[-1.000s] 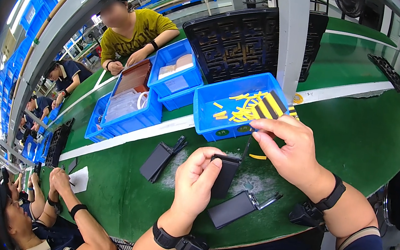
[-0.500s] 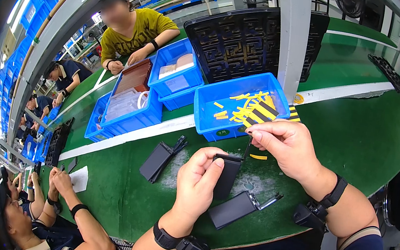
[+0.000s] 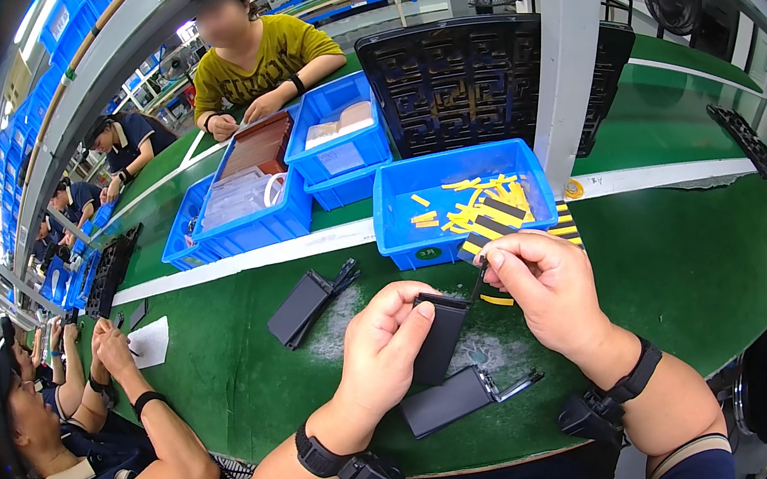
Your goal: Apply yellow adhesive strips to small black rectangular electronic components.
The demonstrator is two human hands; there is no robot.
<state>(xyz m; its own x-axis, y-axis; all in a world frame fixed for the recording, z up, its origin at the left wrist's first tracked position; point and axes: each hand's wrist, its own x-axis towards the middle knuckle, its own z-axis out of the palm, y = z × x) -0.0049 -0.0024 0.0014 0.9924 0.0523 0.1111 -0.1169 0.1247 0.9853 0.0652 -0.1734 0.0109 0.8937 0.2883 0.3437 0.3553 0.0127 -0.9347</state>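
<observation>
My left hand [image 3: 383,340] is closed round a flat black rectangular case [image 3: 438,350], thumb on its upper face, tilted upright above the table. A thin black bar [image 3: 477,285] stands up from the case's top right corner. My right hand [image 3: 546,283] pinches the upper end of that bar between thumb and fingers. Just below my hands lies a similar black case [image 3: 448,403] with a hinged arm sticking out at its right end. Another black case [image 3: 303,308] with its arm folded out rests left of my left hand. A yellow strip [image 3: 497,300] lies under my right hand.
Beyond my hands stands a blue bin [image 3: 401,253] of yellow strips and black-and-yellow pieces. More blue bins [image 3: 255,233] sit to the left. A grey post [image 3: 560,89] rises behind, beside a black moulded tray [image 3: 450,85]. Co-workers sit left and across the green table [image 3: 677,266].
Both hands have shifted very slightly to the right with the black case. The grip on the case and the bar stays the same.
</observation>
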